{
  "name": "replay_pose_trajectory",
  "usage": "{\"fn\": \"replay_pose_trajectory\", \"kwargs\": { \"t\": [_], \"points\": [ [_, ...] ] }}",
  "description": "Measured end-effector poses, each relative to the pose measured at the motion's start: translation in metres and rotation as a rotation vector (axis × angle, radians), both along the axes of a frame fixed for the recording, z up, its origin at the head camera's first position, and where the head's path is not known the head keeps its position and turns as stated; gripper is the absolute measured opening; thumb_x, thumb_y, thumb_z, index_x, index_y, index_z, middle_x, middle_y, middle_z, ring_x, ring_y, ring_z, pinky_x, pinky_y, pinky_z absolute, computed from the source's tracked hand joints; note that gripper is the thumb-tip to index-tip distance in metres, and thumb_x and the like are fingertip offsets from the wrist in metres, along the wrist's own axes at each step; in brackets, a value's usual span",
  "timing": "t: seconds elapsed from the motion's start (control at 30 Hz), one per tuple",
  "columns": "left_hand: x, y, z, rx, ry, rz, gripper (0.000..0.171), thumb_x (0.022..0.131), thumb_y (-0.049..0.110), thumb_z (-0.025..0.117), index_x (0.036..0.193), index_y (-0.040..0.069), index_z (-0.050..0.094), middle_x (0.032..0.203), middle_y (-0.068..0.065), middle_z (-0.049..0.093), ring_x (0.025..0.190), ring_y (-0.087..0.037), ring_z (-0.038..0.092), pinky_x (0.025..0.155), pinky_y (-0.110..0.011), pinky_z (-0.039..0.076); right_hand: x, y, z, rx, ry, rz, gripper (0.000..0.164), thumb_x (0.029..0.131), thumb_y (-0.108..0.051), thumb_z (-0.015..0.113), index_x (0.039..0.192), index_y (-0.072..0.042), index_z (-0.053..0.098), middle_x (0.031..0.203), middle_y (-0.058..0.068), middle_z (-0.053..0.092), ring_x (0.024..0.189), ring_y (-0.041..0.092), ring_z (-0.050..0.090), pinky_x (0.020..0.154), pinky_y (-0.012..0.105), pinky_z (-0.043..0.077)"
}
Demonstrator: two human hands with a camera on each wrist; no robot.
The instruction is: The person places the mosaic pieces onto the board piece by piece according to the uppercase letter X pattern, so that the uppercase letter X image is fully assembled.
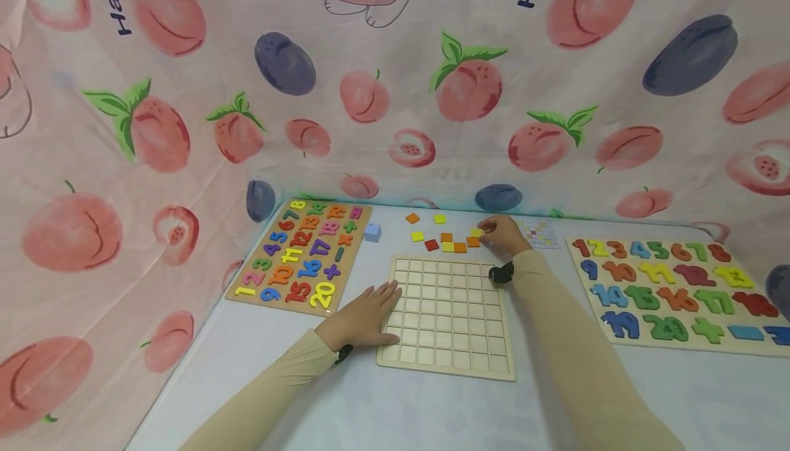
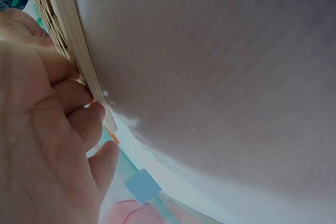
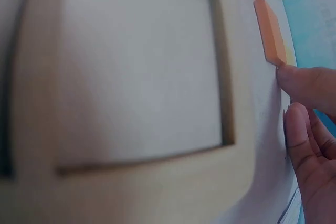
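Observation:
A wooden grid board (image 1: 447, 373) of square cells lies flat on the table. My left hand (image 1: 360, 317) rests on its left edge with fingers spread; in the left wrist view, the fingertips (image 2: 107, 156) lie along the board's rim. Beyond the board's far edge, my right hand (image 1: 503, 234) pinches a yellow square tile (image 1: 476, 232) by its edge. Its thumb (image 3: 299, 80) is beside an orange tile (image 3: 270, 32), and the index fingertip is hidden in the right wrist view. Several loose orange and yellow tiles and a red tile (image 1: 431, 245) lie to the left.
A number board (image 1: 231, 295) stands to the left, another number board (image 1: 697, 347) to the right. A pale blue cube (image 1: 372, 233) sits near the left one's far end. A printed grid sheet (image 1: 546, 238) lies behind my right wrist. A fruit-print cloth (image 1: 395, 184) hangs behind the table.

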State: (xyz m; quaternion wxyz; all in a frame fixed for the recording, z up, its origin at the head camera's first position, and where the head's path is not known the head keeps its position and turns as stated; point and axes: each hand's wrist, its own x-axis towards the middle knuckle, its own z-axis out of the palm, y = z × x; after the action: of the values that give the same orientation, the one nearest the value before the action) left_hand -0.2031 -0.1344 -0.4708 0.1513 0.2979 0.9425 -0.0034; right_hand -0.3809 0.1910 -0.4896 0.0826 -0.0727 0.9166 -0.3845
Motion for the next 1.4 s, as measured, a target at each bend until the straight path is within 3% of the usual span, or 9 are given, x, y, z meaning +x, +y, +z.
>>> {"fn": "replay_pose_trajectory", "kwargs": {
  "t": [0.2,0.9,1.07,1.4],
  "points": [
    [-0.001,0.0,0.0,-0.001,0.002,-0.007,0.091,0.086,0.058,0.055,0.15,0.006,0.018,0.159,-0.011,0.014,0.147,-0.024,0.014,0.12,-0.043,0.02,0.001,0.0,0.0,0.034,0.022,0.011,0.031,0.086,-0.007,0.065,0.115,0.004,0.063,0.113,0.025,0.062,0.102,0.035,0.058,0.091,0.044,0.05],
    [0.0,0.001,0.0,0.006,-0.01,0.004,0.091,0.086,0.058,0.056,0.15,0.005,0.019,0.159,-0.011,0.015,0.147,-0.024,0.015,0.12,-0.043,0.02,0.0,0.001,0.001,-0.038,0.087,0.036,0.031,0.083,-0.013,0.069,0.108,0.004,0.063,0.102,0.022,0.065,0.094,0.031,0.061,0.086,0.042,0.053],
    [0.0,0.001,-0.001,-0.006,-0.001,-0.005,0.091,0.086,0.059,0.054,0.15,0.005,0.018,0.159,-0.011,0.014,0.147,-0.024,0.015,0.12,-0.042,0.02,0.007,-0.005,0.013,-0.108,0.087,0.029,0.037,0.082,-0.015,0.071,0.113,0.003,0.061,0.105,0.023,0.062,0.096,0.032,0.059,0.086,0.044,0.051],
    [0.0,0.0,0.001,-0.023,0.024,-0.02,0.091,0.086,0.06,0.053,0.15,0.006,0.019,0.158,-0.011,0.015,0.147,-0.024,0.016,0.12,-0.042,0.019,0.03,-0.027,0.027,-0.19,0.147,0.1,0.03,0.084,-0.012,0.069,0.109,0.002,0.064,0.098,0.019,0.064,0.088,0.027,0.061,0.08,0.039,0.054]
  ]
}}
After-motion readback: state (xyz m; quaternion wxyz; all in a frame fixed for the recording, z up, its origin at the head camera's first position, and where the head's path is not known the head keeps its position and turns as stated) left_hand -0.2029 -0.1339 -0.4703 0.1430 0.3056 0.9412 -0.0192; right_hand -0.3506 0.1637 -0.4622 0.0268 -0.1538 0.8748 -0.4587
